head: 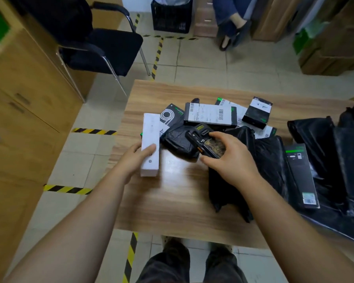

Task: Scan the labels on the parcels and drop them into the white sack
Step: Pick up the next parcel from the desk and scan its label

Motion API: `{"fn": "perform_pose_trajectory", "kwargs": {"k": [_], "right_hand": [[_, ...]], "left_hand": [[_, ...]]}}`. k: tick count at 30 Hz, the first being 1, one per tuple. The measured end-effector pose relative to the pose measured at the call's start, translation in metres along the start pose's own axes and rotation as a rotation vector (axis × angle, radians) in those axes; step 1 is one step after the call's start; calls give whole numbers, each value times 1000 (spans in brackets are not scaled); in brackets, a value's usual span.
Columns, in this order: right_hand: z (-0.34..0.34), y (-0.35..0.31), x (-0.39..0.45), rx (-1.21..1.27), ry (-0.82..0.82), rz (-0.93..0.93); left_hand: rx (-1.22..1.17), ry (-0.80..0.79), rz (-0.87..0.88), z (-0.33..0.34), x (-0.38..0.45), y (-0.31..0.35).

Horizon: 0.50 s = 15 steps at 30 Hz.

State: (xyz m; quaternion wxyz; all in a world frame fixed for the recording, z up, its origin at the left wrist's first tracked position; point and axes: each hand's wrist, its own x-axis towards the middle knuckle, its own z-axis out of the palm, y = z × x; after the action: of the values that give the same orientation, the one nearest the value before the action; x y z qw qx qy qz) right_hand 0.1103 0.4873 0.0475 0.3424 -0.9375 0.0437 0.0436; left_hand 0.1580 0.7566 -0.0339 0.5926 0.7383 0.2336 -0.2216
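Fingers of left hand (138,158) grip white box (150,145); right hand (226,154) apparently holds scanner (204,142) (above parcels).

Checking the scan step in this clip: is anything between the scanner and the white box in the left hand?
Nothing visible blocks it. The left hand grips the long white box at the table's left side; the right hand holds the handheld scanner just to its right, over a black poly bag. No label shows on the box's top face.
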Motion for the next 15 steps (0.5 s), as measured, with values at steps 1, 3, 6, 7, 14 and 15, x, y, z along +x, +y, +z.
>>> {"fn": "perform_pose_trajectory", "kwargs": {"k": [1, 3, 6, 7, 14, 15], "right_hand": [[1, -3, 0, 10, -4, -1], [3, -7, -1, 27, -5, -8], [5, -9, -5, 31, -7, -10], [5, -9, -7, 30, -10, -9], [5, 3, -12, 32, -23, 4], [3, 5, -13, 35, -26, 4]], "left_hand": [[4, -1, -4, -4, -2, 2], [36, 44, 43, -9, -1, 2], [135, 99, 211, -3, -8, 2], [190, 104, 259, 1, -9, 2], [295, 284, 98, 19, 0, -8], [267, 291, 95, 21, 1, -9]]}}
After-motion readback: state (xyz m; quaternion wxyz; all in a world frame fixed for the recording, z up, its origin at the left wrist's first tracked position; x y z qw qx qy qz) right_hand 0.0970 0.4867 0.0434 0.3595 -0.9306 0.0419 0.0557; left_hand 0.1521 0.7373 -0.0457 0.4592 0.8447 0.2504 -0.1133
